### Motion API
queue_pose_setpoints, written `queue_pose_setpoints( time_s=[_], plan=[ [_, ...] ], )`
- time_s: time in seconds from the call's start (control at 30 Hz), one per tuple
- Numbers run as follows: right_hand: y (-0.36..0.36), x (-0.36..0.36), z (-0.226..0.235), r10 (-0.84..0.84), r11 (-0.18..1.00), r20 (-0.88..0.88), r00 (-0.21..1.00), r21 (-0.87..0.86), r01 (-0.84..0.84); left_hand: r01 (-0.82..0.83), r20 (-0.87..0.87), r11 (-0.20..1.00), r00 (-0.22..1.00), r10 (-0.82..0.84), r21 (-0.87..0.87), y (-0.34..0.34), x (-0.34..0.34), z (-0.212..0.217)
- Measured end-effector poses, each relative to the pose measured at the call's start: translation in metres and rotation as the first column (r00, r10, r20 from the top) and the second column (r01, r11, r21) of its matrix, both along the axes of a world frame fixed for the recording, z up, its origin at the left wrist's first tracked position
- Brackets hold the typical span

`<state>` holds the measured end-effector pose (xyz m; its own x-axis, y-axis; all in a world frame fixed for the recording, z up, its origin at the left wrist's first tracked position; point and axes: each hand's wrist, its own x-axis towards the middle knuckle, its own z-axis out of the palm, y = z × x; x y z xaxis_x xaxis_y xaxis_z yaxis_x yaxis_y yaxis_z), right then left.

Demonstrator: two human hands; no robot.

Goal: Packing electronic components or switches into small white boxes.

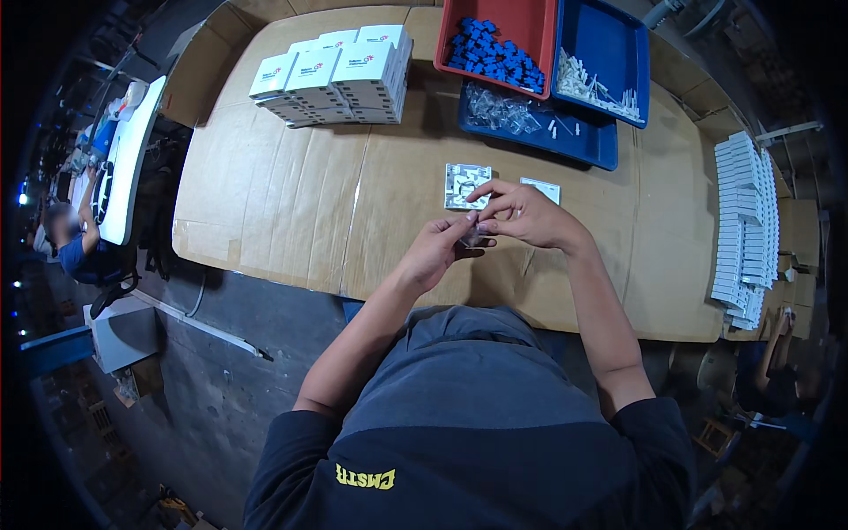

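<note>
Fingers of the left hand (431, 253) drawn nearly closed, thumb opposed to the other fingertips, with hold of a small, clear, shiny plastic piece (473, 238). Partly covered by fingers; exact shape too small to tell. Fingers of the right hand (537, 223) bent, thumb and index tips close together, right beside the piece on its right and far side; cannot tell if also gripping it. Another fingertip of the right hand stretched to the far left, over the near right part of a white, square, moulded plastic plate (456, 179); cannot tell if touching. So: clear piece between left fingertips, just on the near side of the square plate.

Just right of the plate, beyond the right hand: a flat white plastic panel (541, 187), partly hidden by the hand. All on a brown cardboard-covered table (265, 199).

Far side, right of middle: a red plastic tray (452, 28) with a heap of small bright blue plastic parts (495, 57); against it on the right, a deep blue plastic tray (611, 51) with thin white plastic parts (594, 92); partly under both, a second blue tray (579, 152) with loose clear plastic pieces (503, 111). Far left: a block of stacked white cardboard boxes (340, 81). Far right edge: tall rows of stacked white plates (746, 230).
</note>
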<state>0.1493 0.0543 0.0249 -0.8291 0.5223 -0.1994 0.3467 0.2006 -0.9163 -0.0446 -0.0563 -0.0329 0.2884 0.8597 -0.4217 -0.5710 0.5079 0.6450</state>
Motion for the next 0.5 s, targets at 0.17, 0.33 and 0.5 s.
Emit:
queue_pose_setpoints(
  time_s=[0.17,0.33,0.5],
  plan=[
    [-0.007,0.004,-0.014,0.058,0.987,-0.061,0.996,-0.148,-0.066,-0.004,0.034,1.000,0.999,0.005,-0.025,0.001,0.000,-0.002],
    [-0.013,0.002,-0.005,0.020,0.925,-0.020,1.000,-0.379,-0.026,0.011,0.098,0.999,0.995,-0.008,-0.035,0.000,-0.001,-0.006],
    [-0.016,0.005,-0.017,0.063,0.907,-0.041,0.997,-0.414,-0.075,0.049,0.089,0.999,0.995,-0.048,-0.005,-0.003,-0.003,-0.007]
  ],
)
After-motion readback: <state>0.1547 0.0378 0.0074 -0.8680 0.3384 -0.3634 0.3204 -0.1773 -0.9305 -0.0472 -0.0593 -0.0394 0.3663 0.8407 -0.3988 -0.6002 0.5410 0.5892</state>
